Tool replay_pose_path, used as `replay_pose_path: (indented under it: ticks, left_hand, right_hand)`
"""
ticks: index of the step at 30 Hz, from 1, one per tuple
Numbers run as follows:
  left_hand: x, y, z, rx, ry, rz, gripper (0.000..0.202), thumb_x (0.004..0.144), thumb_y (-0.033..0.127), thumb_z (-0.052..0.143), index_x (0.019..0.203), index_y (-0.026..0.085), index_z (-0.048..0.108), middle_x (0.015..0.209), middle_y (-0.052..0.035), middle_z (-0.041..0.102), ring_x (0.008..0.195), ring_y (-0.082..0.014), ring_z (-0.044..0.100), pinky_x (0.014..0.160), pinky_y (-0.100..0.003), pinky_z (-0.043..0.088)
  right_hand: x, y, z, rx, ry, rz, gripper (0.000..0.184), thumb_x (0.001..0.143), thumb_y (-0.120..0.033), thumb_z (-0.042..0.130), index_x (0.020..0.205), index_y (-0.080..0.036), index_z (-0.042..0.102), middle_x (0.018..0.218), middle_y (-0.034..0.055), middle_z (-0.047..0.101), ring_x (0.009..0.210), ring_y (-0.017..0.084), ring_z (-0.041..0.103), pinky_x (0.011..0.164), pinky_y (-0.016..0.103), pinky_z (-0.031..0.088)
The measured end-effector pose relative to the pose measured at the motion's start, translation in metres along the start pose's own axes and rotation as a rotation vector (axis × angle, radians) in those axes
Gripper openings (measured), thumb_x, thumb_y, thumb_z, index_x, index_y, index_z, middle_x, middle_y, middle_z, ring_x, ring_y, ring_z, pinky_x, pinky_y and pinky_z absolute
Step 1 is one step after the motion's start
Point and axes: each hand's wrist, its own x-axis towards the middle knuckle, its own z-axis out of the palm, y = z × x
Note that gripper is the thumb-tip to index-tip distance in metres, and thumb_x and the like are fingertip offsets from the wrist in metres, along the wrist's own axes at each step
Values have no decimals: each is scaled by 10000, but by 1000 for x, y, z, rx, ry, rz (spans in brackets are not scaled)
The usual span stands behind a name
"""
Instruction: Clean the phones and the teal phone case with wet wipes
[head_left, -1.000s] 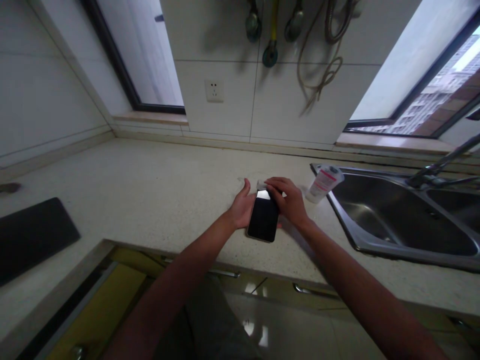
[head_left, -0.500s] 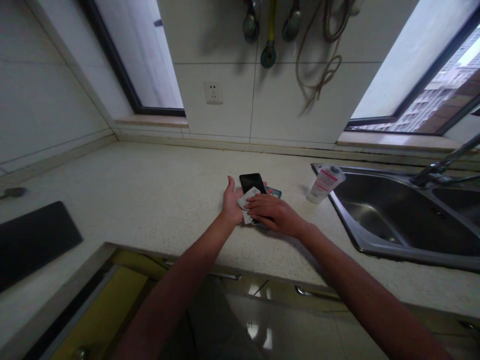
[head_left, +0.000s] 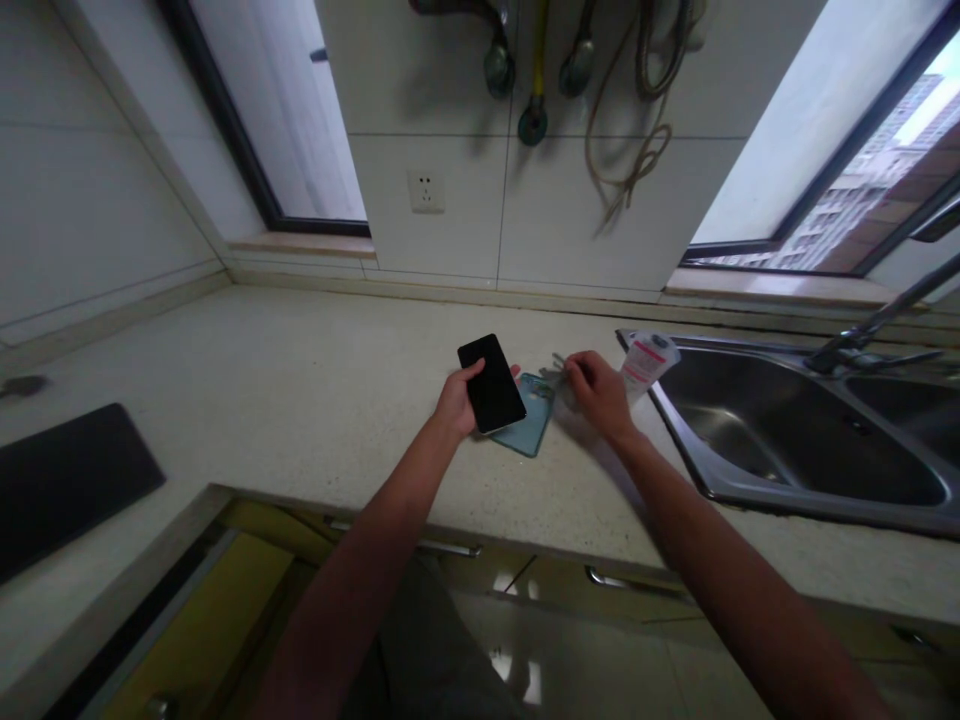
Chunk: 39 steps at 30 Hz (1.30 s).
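Observation:
My left hand (head_left: 456,398) is closed around a black smartphone (head_left: 496,385), its thumb resting on the dark screen. Under and to the right of the phone, a translucent teal phone case (head_left: 525,428) lies on the countertop. Over to the right, my right hand (head_left: 600,392) pinches a small, crumpled grey-white cloth (head_left: 555,372); its outline is blurred and partly hidden by the fingers. Just behind that hand stands a clear plastic cup (head_left: 651,362) with pink markings, its lower part covered by the hand.
A steel sink (head_left: 795,425) with a faucet (head_left: 840,345) is set into the pale counter (head_left: 337,380) on the right. At the left lies a black flat panel (head_left: 75,480). Pipes and a tied cord (head_left: 637,170) hang on the tiled wall near a socket (head_left: 426,192).
My right hand has moved off the phone to the right, taking the grey-white cloth along. The phone is now tilted and fully uncovered, and the teal case shows more.

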Motion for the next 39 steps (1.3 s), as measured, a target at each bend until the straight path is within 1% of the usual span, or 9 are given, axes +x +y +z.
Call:
replay_pose_path:
  ticks: [3,7,10,14,18,22,27,34,39]
  left_hand:
    - [4,2,-6,112,18,-33,334,899,284,606,1161,77,629,916,-181,745,802,-268,725,869,-449,558]
    - [10,-1,-14,233,6,71,240,797,210,737,996,113,644,827,-136,732,702,-225,700,790,-410,577]
    - [12,-3,-17,302,27,170,276,712,167,803,928,139,635,788,-93,720,689,-210,685,791,-415,573]
    - [13,-2,-17,324,-4,93,245,707,185,794,900,125,655,802,-118,722,716,-225,686,774,-402,567]
    - [17,-2,-18,351,-29,60,210,709,149,737,905,99,677,807,-132,722,692,-212,676,762,-377,552]
    - [16,-6,-17,471,11,177,183,655,77,693,835,107,688,740,-86,708,635,-181,647,707,-323,517]
    - [13,-12,-12,683,99,300,123,651,147,706,774,141,711,695,-35,681,584,-144,584,631,-275,442]
    - [19,-16,-12,865,243,449,65,699,203,695,738,165,730,671,-3,650,602,-144,548,585,-257,365]
    - [22,-20,-12,896,243,535,119,738,220,696,831,180,759,782,-16,702,756,-182,619,699,-270,438]
  right_hand:
    - [9,11,-5,58,155,276,326,846,-405,493,978,-141,630,870,82,675,757,190,618,693,316,499]
    - [10,18,-11,-32,-54,567,416,868,-400,453,1107,-127,656,866,91,690,648,173,603,546,265,440]
    - [5,19,-11,-105,-200,547,285,809,-413,632,779,-138,704,707,86,671,595,166,585,539,253,398]
    - [1,15,-5,-211,-304,504,437,812,-505,687,552,-158,635,555,87,611,578,178,589,555,265,376]
    - [-4,4,2,-376,-439,445,413,836,-552,658,699,-165,712,675,103,687,643,202,635,570,273,388]
    - [-9,-3,8,-418,-428,440,244,795,-407,700,734,-171,713,748,117,710,695,219,653,607,283,421]
    - [-11,-3,14,-204,-292,493,129,726,-258,683,643,-165,650,676,89,670,684,192,626,636,269,428]
    - [-14,-9,25,130,-240,649,253,756,-344,637,862,-122,694,660,44,641,520,120,523,476,218,369]
    - [-18,-20,28,342,-234,752,307,737,-380,614,901,-127,673,612,3,572,445,103,463,371,197,308]
